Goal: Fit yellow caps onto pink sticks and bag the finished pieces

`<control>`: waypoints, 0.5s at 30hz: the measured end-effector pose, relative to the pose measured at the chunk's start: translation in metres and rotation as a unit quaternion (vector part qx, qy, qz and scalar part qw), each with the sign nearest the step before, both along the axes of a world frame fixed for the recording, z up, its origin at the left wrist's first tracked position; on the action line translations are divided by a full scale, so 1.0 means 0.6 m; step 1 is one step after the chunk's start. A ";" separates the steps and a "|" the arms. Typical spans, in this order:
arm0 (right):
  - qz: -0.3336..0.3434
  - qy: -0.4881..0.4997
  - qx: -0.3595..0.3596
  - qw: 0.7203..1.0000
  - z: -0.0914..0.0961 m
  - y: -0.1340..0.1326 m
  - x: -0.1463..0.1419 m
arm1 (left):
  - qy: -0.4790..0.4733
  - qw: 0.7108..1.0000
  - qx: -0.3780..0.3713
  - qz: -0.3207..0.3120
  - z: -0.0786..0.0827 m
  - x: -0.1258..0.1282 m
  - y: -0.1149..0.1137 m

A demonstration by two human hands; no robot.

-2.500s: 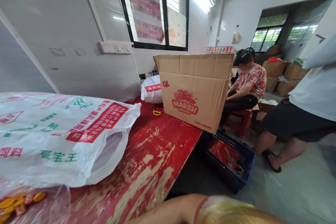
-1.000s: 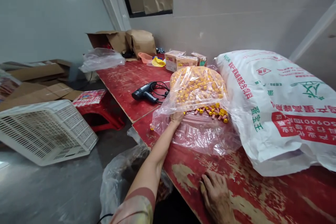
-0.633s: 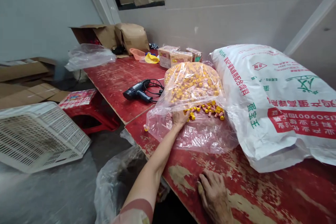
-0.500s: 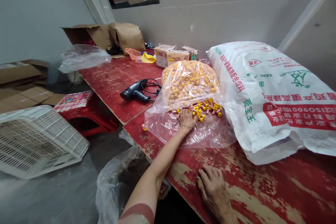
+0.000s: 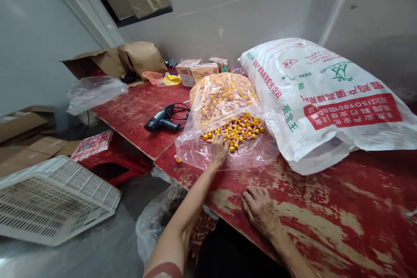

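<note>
Red tabletop (image 5: 312,197): capped pieces (image 5: 241,128) beside left fingers (image 5: 222,142)

Here's the left arm (image 5: 187,202) at full stretch, elbow only slightly bent, and at its end the left hand (image 5: 220,150), back up, fingers curled (their tips are too small to read). The right forearm (image 5: 288,243) slants inward, and the right hand (image 5: 260,208) rests lower and nearer, knuckles up, fingers close together, loosely bent.

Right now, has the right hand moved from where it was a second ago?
No, not noticeably: the right hand rests on the red table, just right of the same bare patch.
</note>
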State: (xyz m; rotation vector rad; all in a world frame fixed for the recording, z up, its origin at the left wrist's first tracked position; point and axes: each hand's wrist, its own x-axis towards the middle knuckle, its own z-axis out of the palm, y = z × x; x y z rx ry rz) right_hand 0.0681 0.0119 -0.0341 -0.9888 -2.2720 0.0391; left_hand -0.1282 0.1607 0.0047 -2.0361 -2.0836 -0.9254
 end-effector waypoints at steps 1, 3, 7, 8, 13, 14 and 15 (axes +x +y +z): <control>0.000 -0.003 -0.001 1.000 -0.001 0.000 0.000 | 0.013 1.000 -0.012 -0.007 0.001 0.002 -0.005; -0.002 -0.010 -0.004 1.000 -0.002 0.001 0.001 | 0.042 0.998 -0.039 -0.026 0.000 0.010 -0.011; -0.014 -0.041 -0.018 0.999 0.001 0.000 0.002 | 0.083 0.992 -0.078 -0.046 0.000 0.036 -0.007; -0.017 -0.053 -0.024 0.998 0.002 0.000 0.002 | 0.088 0.991 -0.084 -0.047 0.001 0.042 -0.005; -0.016 -0.085 -0.045 0.995 0.006 0.007 0.000 | 0.108 0.988 -0.092 -0.057 0.009 0.049 0.015; -0.010 -0.078 -0.047 0.996 0.008 0.006 0.001 | 0.118 0.987 -0.092 -0.054 0.010 0.048 0.019; -0.003 -0.062 -0.047 0.997 0.010 0.004 0.003 | 0.134 0.985 -0.094 -0.051 0.009 0.047 0.023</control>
